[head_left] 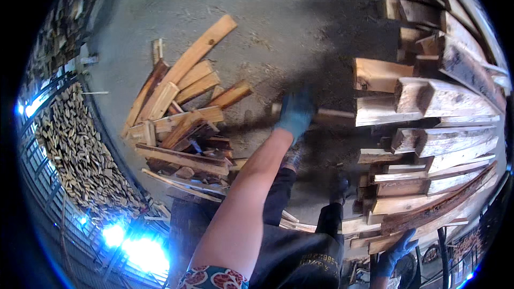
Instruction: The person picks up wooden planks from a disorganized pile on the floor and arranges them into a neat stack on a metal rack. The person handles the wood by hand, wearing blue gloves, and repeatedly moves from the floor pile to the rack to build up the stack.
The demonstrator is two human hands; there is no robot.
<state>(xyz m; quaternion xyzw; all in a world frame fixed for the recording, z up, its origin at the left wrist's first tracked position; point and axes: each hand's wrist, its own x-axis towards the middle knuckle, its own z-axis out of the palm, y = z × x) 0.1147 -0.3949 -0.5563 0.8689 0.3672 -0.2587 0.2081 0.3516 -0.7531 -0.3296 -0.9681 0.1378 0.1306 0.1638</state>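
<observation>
Head view — left hand (294, 113) grip closed around plank (332, 115) — blurred.

strong daylight, blown-out blue glare at lower left, dark shadow across the concrete floor (300, 27), motion-blurred left hand (294, 113), fisheye bending, black vignette corners

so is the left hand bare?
No, the left hand wears a blue glove and grips a plank at the stack's edge.
</observation>
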